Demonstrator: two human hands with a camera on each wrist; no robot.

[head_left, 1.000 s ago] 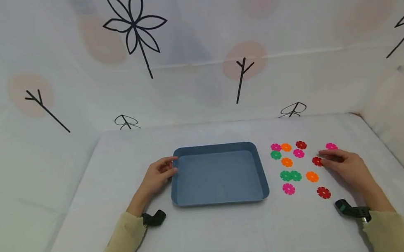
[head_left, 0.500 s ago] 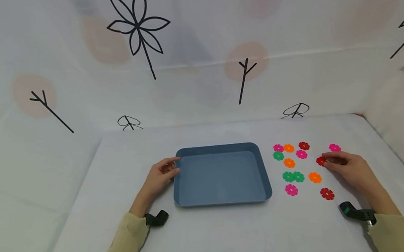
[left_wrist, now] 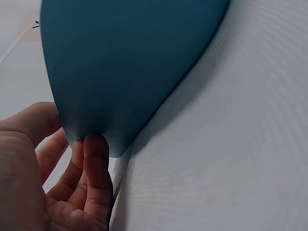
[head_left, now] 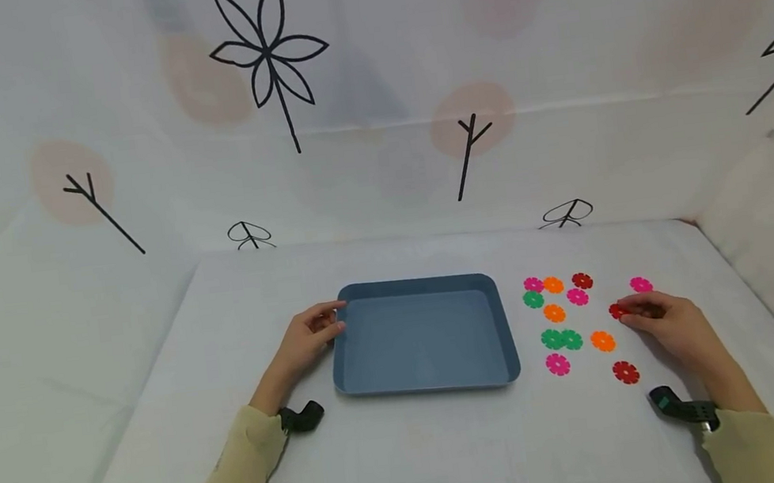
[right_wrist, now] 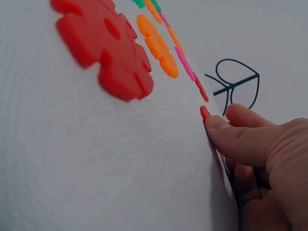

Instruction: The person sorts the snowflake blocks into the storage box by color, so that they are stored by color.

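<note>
On the table (head_left: 412, 462) sits the tray (head_left: 423, 345). The left hand (head_left: 302, 345) grips the tray's left rim, forefinger over the edge, thumb against the outer wall. On the right hand (head_left: 676, 324), thumb and fingertip, nearly together, now cover more of a red disc (head_left: 616, 312), so reaching seems to have become pinching; it is right of the tray, among other discs (head_left: 603, 341).
</note>
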